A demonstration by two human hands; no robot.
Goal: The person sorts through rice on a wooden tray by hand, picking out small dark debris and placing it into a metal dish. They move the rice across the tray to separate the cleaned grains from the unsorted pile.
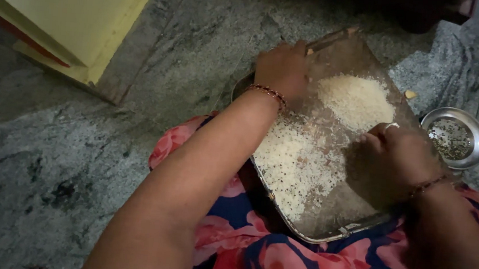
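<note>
A rectangular metal tray (pixel 359 209) rests tilted on my lap, over a floral red and blue garment. White rice lies on it in two heaps: a clean heap (pixel 356 99) at the far side and a bigger heap (pixel 294 161) with dark specks nearer me. My left hand (pixel 281 69), with a red bangle at the wrist, grips the tray's far left edge. My right hand (pixel 394 155), wearing a ring and a bracelet, rests on the tray with its fingertips touching the rice between the heaps.
A small round steel bowl (pixel 454 137) with dark bits inside stands on the grey stone floor (pixel 49 159) to the right of the tray. A yellow board-like object (pixel 72 13) leans at the upper left.
</note>
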